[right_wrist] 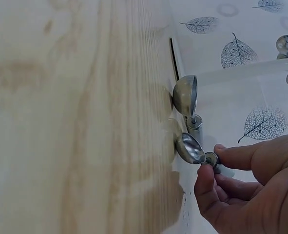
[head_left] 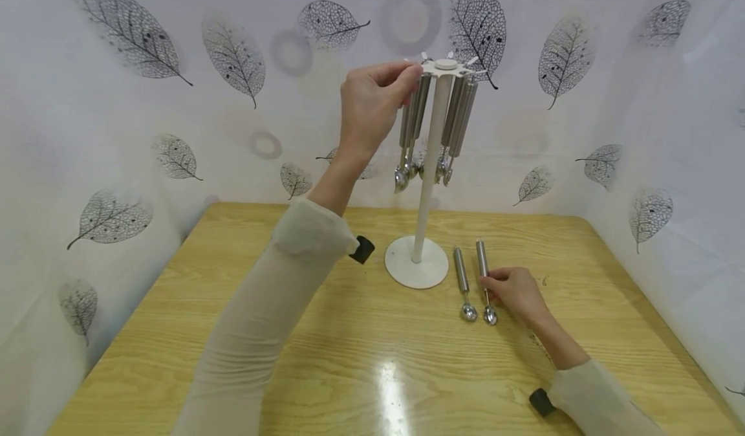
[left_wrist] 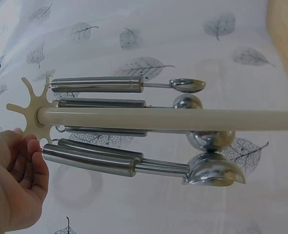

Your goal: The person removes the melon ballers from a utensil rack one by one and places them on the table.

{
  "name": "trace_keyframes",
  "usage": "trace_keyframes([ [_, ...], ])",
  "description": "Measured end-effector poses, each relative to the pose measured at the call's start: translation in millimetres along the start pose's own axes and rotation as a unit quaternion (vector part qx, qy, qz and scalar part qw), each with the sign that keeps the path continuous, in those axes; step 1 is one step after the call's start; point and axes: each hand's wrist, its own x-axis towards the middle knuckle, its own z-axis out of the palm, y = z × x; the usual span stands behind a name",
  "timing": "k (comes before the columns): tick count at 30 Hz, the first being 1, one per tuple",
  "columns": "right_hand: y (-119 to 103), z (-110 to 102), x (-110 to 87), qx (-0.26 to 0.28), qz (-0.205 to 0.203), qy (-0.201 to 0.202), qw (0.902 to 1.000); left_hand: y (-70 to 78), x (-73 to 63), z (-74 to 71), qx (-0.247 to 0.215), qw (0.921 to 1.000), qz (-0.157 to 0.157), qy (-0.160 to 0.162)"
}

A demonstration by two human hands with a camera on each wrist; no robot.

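Note:
A white utensil stand [head_left: 427, 184] with a round base and a star of hooks on top carries several metal scoops [head_left: 456, 122]. My left hand [head_left: 375, 103] pinches the edge of the hooked top; in the left wrist view its fingertips are right beside the handle end of the nearest hanging scoop [left_wrist: 90, 160]. To the right of the base, two more scoops lie side by side on the table. My right hand [head_left: 518, 292] pinches the right-hand scoop [head_left: 482, 258] low on its handle, just above the neck. The left-hand one [head_left: 461, 271] lies untouched.
The wooden table [head_left: 326, 371] has a patterned cloth backdrop [head_left: 174, 99] behind it and at both sides. Each sleeve has a dark piece at the cuff, the left one [head_left: 362, 250] close to the stand's base.

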Motion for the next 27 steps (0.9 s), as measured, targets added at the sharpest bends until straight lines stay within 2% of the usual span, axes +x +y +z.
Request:
trace_keyframes([
  [10, 0.8, 2.7, 0.1, 0.009, 0.008, -0.017, 0.9998, 0.7, 0.1, 0.3, -0.002, 1.0, -0.003, 0.001],
  [27, 1.2, 6.5, 0.7, -0.019, 0.0, -0.003, 0.9998, 0.3, -1.0, 0.1, -0.004, 1.0, 0.002, 0.004],
])
